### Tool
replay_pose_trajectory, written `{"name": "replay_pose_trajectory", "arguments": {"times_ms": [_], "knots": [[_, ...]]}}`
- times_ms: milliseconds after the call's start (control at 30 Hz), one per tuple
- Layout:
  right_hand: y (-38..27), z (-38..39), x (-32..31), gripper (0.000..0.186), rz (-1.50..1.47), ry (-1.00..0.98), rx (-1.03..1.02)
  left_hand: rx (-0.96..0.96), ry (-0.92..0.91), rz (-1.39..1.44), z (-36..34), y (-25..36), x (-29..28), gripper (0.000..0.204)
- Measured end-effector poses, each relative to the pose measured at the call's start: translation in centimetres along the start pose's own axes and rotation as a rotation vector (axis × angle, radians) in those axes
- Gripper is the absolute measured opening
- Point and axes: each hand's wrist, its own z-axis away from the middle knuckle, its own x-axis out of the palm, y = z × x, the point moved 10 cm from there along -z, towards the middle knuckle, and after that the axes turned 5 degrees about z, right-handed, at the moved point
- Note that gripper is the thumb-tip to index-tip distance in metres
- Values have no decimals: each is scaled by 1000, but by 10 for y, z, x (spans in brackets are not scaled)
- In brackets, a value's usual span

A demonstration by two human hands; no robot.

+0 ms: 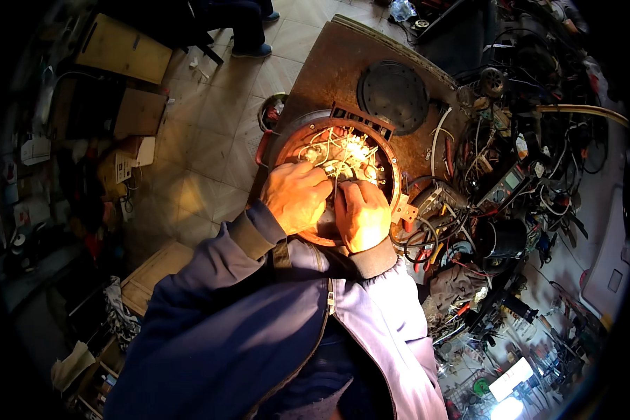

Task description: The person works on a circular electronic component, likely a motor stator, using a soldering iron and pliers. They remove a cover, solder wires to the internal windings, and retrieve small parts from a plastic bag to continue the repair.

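A round reddish-brown housing [397, 178], open at the top, stands at the near end of a brown workbench. Wires and fittings [343, 150] fill its inside under a bright warm light. My left hand [297, 196] reaches over the housing's near left part, fingers curled down and pressed together among the wires. Close beside it, my right hand [364, 213] is bent the same way, its fingertips down in the housing. What either hand pinches is hidden behind the fingers and lost in the glare.
A round dark cover [393, 96] lies on the workbench [329, 70] beyond the housing. Tangled cables, tools and a multimeter [505, 185] crowd the right side. A red-rimmed bowl [271, 112] is left of the bench. Another person's legs [248, 31] show at the top; wooden boxes [127, 47] stand left.
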Motion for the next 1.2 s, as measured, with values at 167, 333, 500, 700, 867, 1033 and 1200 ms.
{"name": "replay_pose_trajectory", "arguments": {"times_ms": [167,333,500,700,867,1033,1200], "knots": [[-1,-1,-3,14,-57,52,-65,-13,13,27,0,-2,1,8],[5,2,0,15,5,42,-26,7,15,41,-1,-2,5,8],[9,3,3,20,-52,21,-20,13,5,51,-1,-2,5,9],[9,2,5,13,17,8,15,23,-34,36,-2,-3,7,13],[15,6,9,13,21,1,62,12,-14,36,-3,-2,4,12],[9,5,10,12,29,-22,38,-3,18,22,-1,-5,5,8],[1,2,-3,14,3,73,-6,-2,32,2,-2,-4,3,9]]}}
